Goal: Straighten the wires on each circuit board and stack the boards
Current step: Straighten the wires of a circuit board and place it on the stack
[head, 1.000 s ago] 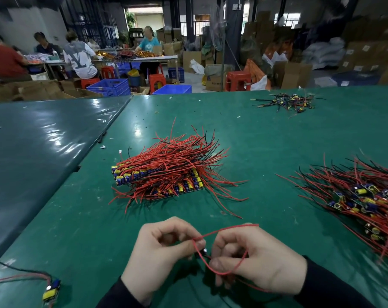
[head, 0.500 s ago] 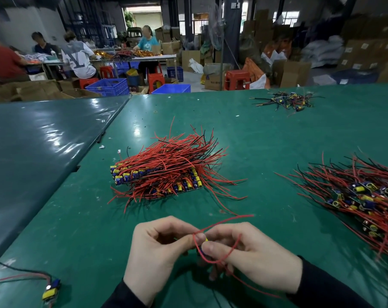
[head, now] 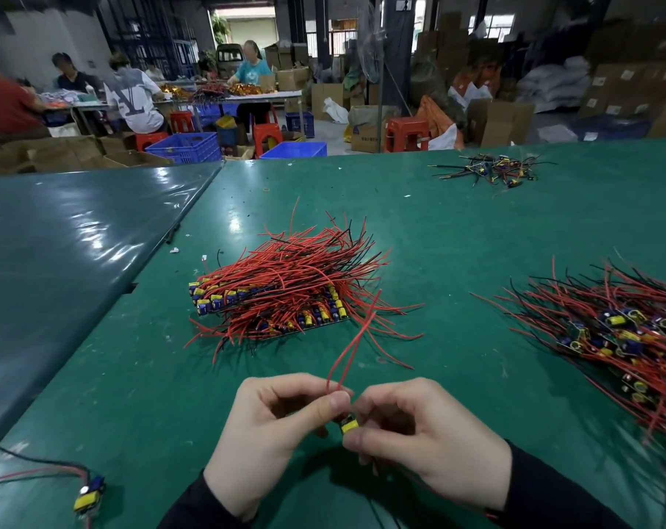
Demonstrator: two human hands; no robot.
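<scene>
A small circuit board (head: 349,424) with a yellow part sits between my two hands near the table's front edge. My right hand (head: 423,440) grips the board. My left hand (head: 278,425) pinches the base of its two red wires (head: 356,339), which now stand up almost straight and lean away to the right. A neat stack of boards (head: 270,305) with red wires fanned over it lies on the green table ahead. A loose heap of boards with tangled wires (head: 621,334) spreads at the right.
A single board with wires (head: 89,494) lies at the front left. A small pile of wired parts (head: 491,171) sits at the far right of the green table (head: 457,231). A darker table (head: 68,238) adjoins on the left. People work at benches far behind.
The red wires were curled in a loop around my fingers; they now run out nearly straight, upward and away. The board's yellow part has come into sight between my hands.
</scene>
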